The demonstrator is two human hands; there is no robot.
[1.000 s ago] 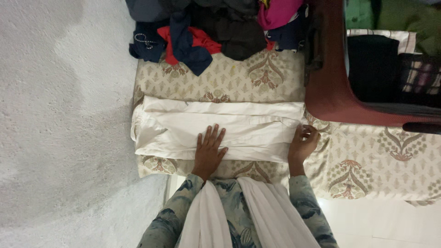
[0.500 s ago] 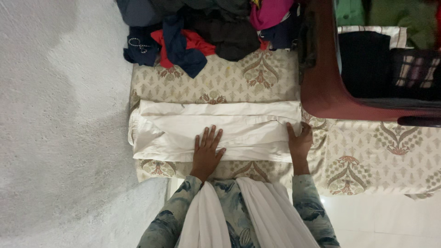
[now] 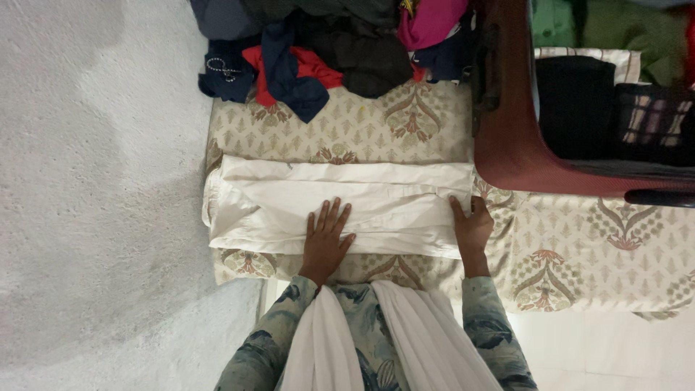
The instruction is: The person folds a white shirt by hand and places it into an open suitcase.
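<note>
A cream white garment (image 3: pixel 289 199), folded into a long band, lies across a beige patterned bedsheet (image 3: pixel 362 123). My left hand (image 3: pixel 326 239) rests flat on the garment's near edge at the middle, fingers spread. My right hand (image 3: pixel 470 228) lies on the garment's right end, fingers pointing away from me, pressing the cloth down. Neither hand grips anything. My blue patterned sleeves and a white scarf (image 3: pixel 427 340) hang at the bottom of the view.
A pile of dark, red and pink clothes (image 3: pixel 326 43) sits at the far side of the sheet. A maroon plastic chair (image 3: pixel 514 137) holding folded dark clothes (image 3: pixel 579 101) stands at the right. Grey floor (image 3: pixel 94 181) lies to the left.
My right hand has opened from a pinch at the garment's right edge and now lies flat on it. My left hand has stayed in place.
</note>
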